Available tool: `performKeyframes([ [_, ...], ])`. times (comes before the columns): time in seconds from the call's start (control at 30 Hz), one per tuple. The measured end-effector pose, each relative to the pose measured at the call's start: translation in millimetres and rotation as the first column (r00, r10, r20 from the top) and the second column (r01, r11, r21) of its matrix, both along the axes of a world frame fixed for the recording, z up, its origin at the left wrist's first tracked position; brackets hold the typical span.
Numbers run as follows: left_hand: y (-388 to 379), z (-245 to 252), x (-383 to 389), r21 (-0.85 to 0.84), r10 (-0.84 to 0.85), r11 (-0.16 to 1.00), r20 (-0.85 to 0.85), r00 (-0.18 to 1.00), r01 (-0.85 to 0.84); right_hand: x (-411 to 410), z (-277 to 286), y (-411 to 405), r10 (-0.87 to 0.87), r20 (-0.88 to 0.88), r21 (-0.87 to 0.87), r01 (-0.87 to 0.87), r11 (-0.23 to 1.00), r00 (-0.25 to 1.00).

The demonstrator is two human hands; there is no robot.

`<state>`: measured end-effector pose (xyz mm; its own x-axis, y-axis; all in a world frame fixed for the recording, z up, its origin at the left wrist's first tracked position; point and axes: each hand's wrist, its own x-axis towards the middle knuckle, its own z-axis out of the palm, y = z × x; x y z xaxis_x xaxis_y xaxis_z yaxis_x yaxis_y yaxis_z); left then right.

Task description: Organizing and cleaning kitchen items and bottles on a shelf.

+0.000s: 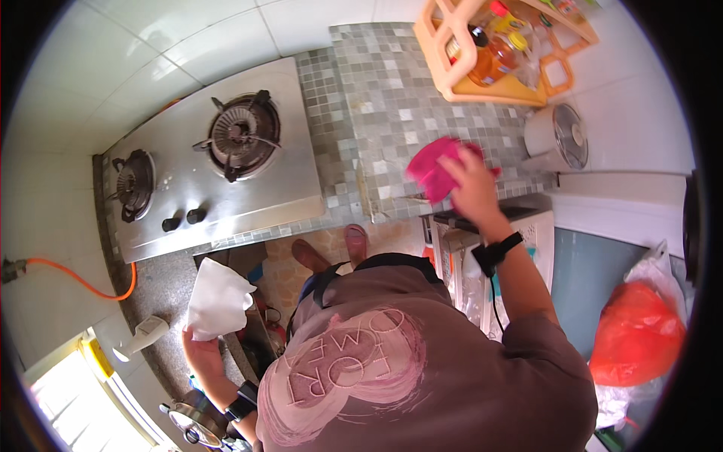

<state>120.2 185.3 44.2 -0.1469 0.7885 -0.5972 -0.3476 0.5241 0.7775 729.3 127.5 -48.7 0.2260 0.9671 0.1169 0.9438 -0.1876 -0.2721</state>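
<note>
My right hand (471, 181) holds a bunched bright pink cloth (443, 166) at the tiled counter (390, 135), near its front edge; both are slightly blurred. At the lower left, my left hand (204, 353) grips the lower edge of a white sheet (220, 299), which looks like a paper towel or thin cloth and hides part of the fingers. The sheet stands up from my hand over the edge of the grey stone counter. Between my two hands and further off lies the steel two-burner gas hob (271, 192), its black pan supports in place.
An orange plastic rack (491, 96) with bottles stands at the back right, beside a lidded container (556, 135). An orange gas hose (85, 277) runs to the hob's left. A white bottle (148, 333) and a glass-lidded pot (197, 421) are at lower left. A red bag (638, 333) sits at right.
</note>
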Motion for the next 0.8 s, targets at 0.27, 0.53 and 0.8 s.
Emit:
performKeyframes([
  [0.27, 7, -10, 4, 0.016, -0.107, 0.994, 0.018, 0.994, 0.106, 50, -12, 13, -0.556, 0.173, -0.29, 0.582, 0.76, 0.813],
  [0.53, 8, -3, 19, 0.138, -0.183, 0.972, -0.079, 0.98, 0.192, -101, 14, 22, 0.248, -0.047, 0.045, -0.246, 0.968, 0.968],
  [0.8, -27, 5, -27, 0.203, 0.03, 0.979, 0.038, 0.999, -0.037, 22, 15, -7, -0.393, 0.1, -0.146, 0.404, 0.903, 0.914],
])
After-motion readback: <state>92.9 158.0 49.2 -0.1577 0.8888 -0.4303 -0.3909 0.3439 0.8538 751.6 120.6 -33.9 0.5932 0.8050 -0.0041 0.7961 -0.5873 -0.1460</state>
